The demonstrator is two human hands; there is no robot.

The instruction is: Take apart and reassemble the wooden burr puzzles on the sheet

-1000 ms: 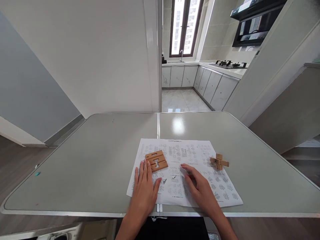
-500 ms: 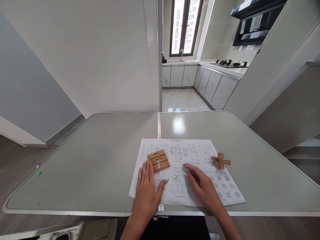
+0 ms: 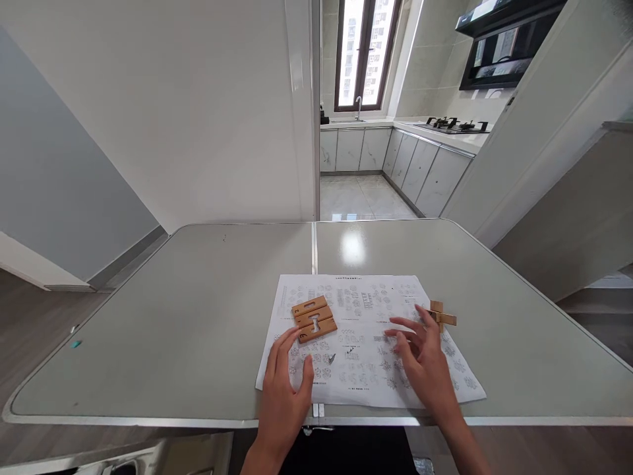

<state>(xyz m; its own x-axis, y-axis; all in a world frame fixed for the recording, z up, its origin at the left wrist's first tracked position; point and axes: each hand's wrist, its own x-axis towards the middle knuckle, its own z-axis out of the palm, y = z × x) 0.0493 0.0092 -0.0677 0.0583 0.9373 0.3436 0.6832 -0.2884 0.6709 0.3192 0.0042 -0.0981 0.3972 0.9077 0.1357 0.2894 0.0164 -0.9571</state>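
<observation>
A white printed sheet (image 3: 368, 310) lies on the grey table (image 3: 198, 297). Three flat slotted wooden pieces (image 3: 313, 319) lie side by side on its left part. A small crossed wooden puzzle (image 3: 441, 316) sits at the sheet's right edge. My left hand (image 3: 284, 382) hovers over the sheet's near left corner, fingers spread and slightly bent, holding nothing, just short of the flat pieces. My right hand (image 3: 425, 363) is raised over the sheet's right part with fingers spread. Its fingertips are close to the crossed puzzle and partly cover it.
The table's near edge (image 3: 198, 419) runs just below the sheet. A seam (image 3: 313, 247) divides the tabletop down the middle. A white wall (image 3: 198, 112) stands behind the table. A kitchen doorway with cabinets (image 3: 376, 148) opens at the back right.
My right hand has lifted off the sheet's middle and moved right toward the crossed puzzle. My left hand has pulled back toward me and curled slightly.
</observation>
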